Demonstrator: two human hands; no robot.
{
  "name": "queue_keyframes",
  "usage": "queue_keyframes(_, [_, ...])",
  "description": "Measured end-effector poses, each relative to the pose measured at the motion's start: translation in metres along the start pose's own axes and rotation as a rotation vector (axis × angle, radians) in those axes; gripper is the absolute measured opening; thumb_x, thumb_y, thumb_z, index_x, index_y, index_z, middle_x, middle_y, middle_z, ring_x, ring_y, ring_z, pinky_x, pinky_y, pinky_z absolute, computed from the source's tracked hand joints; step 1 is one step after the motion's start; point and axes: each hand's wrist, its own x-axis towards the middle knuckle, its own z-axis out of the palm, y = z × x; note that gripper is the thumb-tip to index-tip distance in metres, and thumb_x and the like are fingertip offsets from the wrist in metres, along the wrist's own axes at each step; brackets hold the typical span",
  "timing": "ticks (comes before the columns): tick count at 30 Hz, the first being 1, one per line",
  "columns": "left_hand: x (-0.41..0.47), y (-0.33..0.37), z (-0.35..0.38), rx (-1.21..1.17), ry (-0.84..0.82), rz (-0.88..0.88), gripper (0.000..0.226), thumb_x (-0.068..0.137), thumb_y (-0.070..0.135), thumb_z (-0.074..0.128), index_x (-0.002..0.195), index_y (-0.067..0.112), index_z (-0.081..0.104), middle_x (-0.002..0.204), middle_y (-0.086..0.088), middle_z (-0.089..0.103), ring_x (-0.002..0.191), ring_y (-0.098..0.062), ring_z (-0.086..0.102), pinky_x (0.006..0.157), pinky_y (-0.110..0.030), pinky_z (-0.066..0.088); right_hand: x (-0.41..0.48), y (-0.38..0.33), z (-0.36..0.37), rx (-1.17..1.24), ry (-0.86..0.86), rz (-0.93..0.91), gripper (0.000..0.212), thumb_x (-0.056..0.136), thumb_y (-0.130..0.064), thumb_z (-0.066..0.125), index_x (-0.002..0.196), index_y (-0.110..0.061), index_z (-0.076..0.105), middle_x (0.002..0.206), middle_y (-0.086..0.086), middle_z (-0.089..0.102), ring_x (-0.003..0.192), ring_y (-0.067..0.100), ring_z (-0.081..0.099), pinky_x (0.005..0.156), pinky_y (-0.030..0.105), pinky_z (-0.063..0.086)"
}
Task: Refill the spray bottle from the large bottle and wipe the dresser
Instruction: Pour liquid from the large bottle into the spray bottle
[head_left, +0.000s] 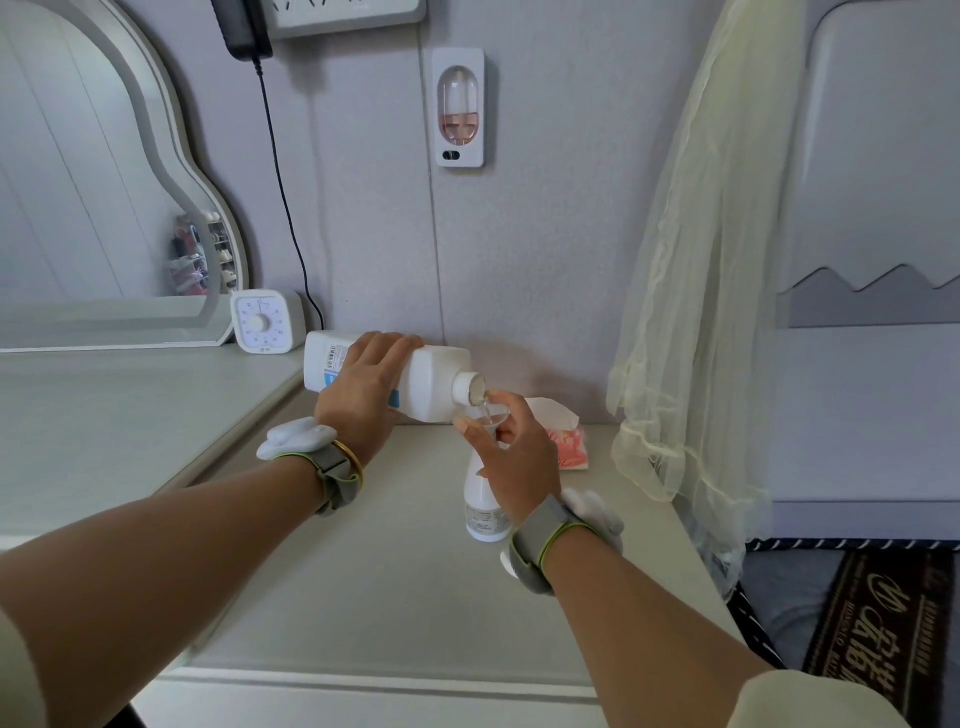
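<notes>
My left hand (363, 387) grips the large white bottle (436, 382), which lies tipped on its side with its open mouth pointing right. Clear liquid runs from the mouth into a clear funnel (491, 415). The funnel sits in the neck of the small white spray bottle (483, 506), which stands upright on the dresser top (363, 571). My right hand (511, 457) holds the funnel and the top of the spray bottle; the bottle's upper part is hidden behind it.
A pink tissue pack (569, 441) lies at the back right of the dresser. A white timer clock (262, 322) and a mirror (104, 208) stand on the higher surface at left. A sheer curtain (696, 312) hangs at right; a dark mat (878, 634) covers the floor.
</notes>
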Motion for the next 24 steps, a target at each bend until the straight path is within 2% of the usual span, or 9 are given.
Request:
queue_keyframes(7, [-0.0002, 0.0002, -0.0001, -0.014, 0.008, 0.003, 0.080, 0.064, 0.017, 0.085, 0.134, 0.021, 0.046, 0.131, 0.000, 0.049, 0.127, -0.023, 0.039, 0.084, -0.050, 0.051, 0.0008, 0.0000, -0.0003, 0.011, -0.003, 0.017, 0.042, 0.078, -0.044, 0.072, 0.115, -0.030, 0.058, 0.087, -0.005, 0.071, 0.084, 0.014, 0.067, 0.072, 0.046, 0.059])
queue_keyframes(17, [-0.0022, -0.0004, 0.0026, -0.045, 0.006, -0.026, 0.080, 0.065, 0.014, 0.085, 0.134, 0.020, 0.046, 0.131, -0.001, 0.050, 0.127, -0.024, 0.040, 0.097, -0.047, 0.043, -0.0006, 0.0004, 0.0009, 0.011, 0.004, 0.006, 0.044, 0.078, -0.044, 0.072, 0.117, -0.030, 0.058, 0.091, -0.004, 0.072, 0.086, 0.013, 0.067, 0.072, 0.045, 0.060])
queue_keyframes(24, [-0.0052, -0.0004, 0.0034, -0.064, -0.009, -0.063, 0.079, 0.067, 0.016, 0.084, 0.134, 0.025, 0.044, 0.133, 0.001, 0.049, 0.128, -0.023, 0.040, 0.095, -0.048, 0.044, -0.0004, 0.0021, 0.0015, 0.006, 0.001, 0.000, 0.044, 0.077, -0.047, 0.071, 0.116, -0.031, 0.057, 0.089, -0.002, 0.071, 0.086, 0.015, 0.067, 0.072, 0.046, 0.059])
